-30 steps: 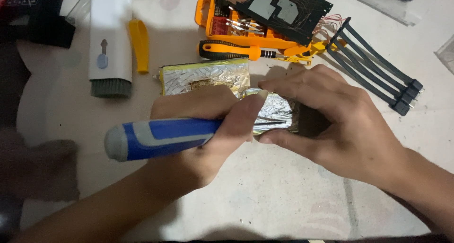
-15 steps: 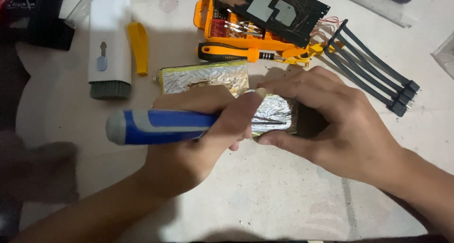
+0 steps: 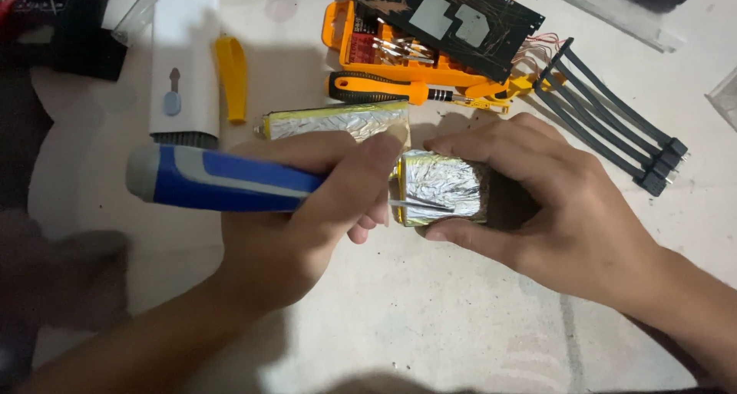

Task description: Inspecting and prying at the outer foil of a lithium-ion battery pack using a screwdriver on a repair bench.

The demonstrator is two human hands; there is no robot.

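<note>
Scuffed white worktop (image 3: 430,317), left hand (image 3: 307,225) wrapped around blue-handled screwdriver (image 3: 223,181), right hand (image 3: 553,202) clasping foil-wrapped pack (image 3: 441,187).

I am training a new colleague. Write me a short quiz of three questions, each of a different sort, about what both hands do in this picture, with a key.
1. True or false: the left hand holds a blue and grey screwdriver.
2. What does the right hand grip?
A. the black circuit board
B. a silver foil-wrapped pack
C. the yellow pry tool
3. Fill in: the metal tip of the screwdriver lies against the ____ pack.

Key
1. True.
2. B.
3. Foil-wrapped; a second foil pack lies just behind it on the table.
</note>
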